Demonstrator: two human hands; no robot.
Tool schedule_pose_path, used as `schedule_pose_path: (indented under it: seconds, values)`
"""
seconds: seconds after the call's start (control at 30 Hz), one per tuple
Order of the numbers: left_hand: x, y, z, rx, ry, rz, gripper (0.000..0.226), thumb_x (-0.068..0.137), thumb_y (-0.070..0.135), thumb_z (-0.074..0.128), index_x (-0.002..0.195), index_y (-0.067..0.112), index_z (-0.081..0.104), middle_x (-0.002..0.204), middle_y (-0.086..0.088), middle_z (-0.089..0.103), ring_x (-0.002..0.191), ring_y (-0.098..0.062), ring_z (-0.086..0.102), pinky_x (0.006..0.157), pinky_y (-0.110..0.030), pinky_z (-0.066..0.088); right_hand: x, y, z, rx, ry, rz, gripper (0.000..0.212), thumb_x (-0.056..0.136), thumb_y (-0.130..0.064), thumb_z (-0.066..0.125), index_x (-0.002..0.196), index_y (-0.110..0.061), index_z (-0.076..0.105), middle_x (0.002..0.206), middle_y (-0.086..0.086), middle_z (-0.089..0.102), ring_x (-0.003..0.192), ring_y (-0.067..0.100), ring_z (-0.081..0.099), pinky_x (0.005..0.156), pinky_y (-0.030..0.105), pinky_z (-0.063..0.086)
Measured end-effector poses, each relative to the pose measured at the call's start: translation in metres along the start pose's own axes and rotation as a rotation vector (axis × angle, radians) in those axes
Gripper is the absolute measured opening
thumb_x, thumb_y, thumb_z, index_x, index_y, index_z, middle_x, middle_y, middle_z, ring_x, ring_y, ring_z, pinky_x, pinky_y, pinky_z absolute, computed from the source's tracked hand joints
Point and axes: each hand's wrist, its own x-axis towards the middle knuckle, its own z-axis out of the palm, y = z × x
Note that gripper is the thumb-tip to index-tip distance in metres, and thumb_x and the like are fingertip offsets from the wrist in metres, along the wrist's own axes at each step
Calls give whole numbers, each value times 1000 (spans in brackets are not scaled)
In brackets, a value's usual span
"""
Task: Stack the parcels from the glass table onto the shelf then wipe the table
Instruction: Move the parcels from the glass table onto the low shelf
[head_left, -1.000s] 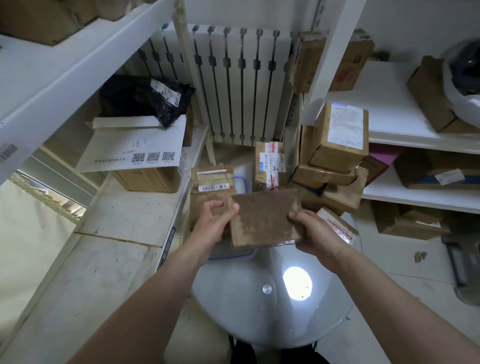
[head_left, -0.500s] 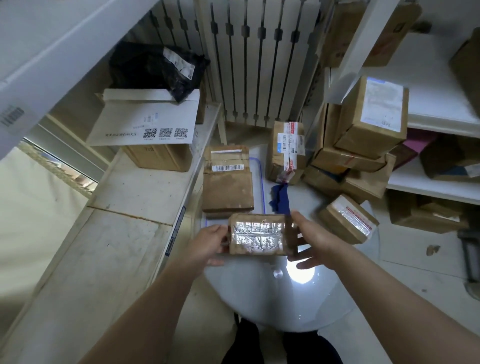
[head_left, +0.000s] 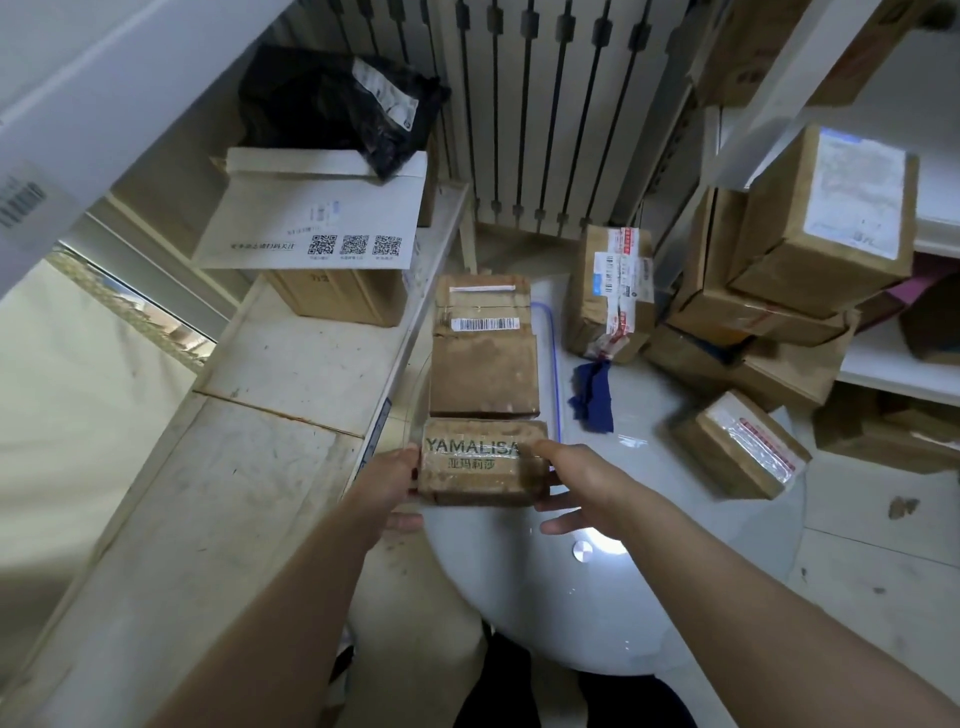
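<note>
I hold a small brown parcel (head_left: 480, 462), printed YAMALISA, between both hands above the left rim of the round glass table (head_left: 597, 597). My left hand (head_left: 387, 486) grips its left end and my right hand (head_left: 574, 480) its right end. Behind it on the table lies a flat brown parcel with a barcode label (head_left: 483, 348). A taped upright parcel (head_left: 610, 293) and a small parcel with a clear label pouch (head_left: 740, 444) also sit on the glass. A blue cloth (head_left: 595, 397) lies between them. The left shelf board (head_left: 270, 405) is beside the table.
On the left shelf stand a brown box (head_left: 340, 299), a white mailer with QR codes (head_left: 311, 218) and a black bag (head_left: 337, 104). Stacked cartons (head_left: 779, 270) lean against the right shelf unit (head_left: 893, 374). A white radiator (head_left: 545, 104) stands behind.
The parcel has turned in my hands: a plain brown face, then a taped face, now the printed face. It has come lower and leftward, close to the flat parcel.
</note>
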Motion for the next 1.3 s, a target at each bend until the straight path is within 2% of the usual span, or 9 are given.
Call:
schedule_pose_path:
  seconds: [0.2,0.37,0.43,0.6,0.83,1.0,1.13,1.23,1.3]
  values:
    - [6,4,-1,4,9,2,34,100,32,36,107,21,67,106,-1,69,91,-14,65,67,-33,55,11,2,7,11,-19,4,36,96,-38,51,123,-15,54,117,9,57,106,26,62,76,40,61]
    - [7,-1,-1,4,-16,0,23,98,24,44,109,17,63,115,-4,64,103,-22,61,68,-34,54,21,8,7,0,4,-28,26,95,-27,55,118,-16,56,115,5,59,108,23,59,85,42,57]
    - [5,-2,-1,7,-36,6,22,98,25,48,117,21,59,120,-4,60,106,-25,59,67,-33,53,24,10,7,5,2,-43,25,93,-21,55,118,-17,56,119,7,60,110,25,59,87,40,56]
    - [7,-4,-1,-1,-56,16,37,98,24,52,134,19,50,125,-6,59,101,-25,64,64,-32,55,27,18,7,17,-6,-59,35,91,-16,59,126,-21,53,123,8,61,114,26,59,80,35,54]
    - [9,0,0,-14,7,33,39,98,21,51,136,22,48,119,-5,62,96,-24,67,61,-33,56,31,19,9,25,-13,-81,46,92,-17,59,136,-24,47,128,4,57,116,23,56,86,35,50]
    - [7,0,2,13,14,40,44,98,27,52,141,24,43,124,-3,59,99,-25,65,69,-38,59,32,20,9,32,-15,-68,55,93,-17,59,144,-21,39,136,6,52,121,24,53,88,35,49]
    - [5,5,3,53,44,61,48,97,27,53,143,26,40,122,-3,56,103,-22,57,82,-41,55,29,18,8,22,-3,-72,53,93,-17,60,142,-19,41,134,7,53,120,24,54,86,35,49]
    - [5,11,5,111,57,91,58,97,27,51,149,28,28,134,-1,50,113,-23,51,88,-42,50,23,14,6,15,20,-75,42,92,-18,63,130,-19,46,127,8,56,115,24,56,84,35,50]
    - [2,16,8,164,76,129,66,96,30,52,152,30,17,151,-4,36,128,-27,46,100,-44,45,14,12,1,10,48,-84,30,91,-17,63,117,-18,49,122,8,57,114,24,56,82,34,51]
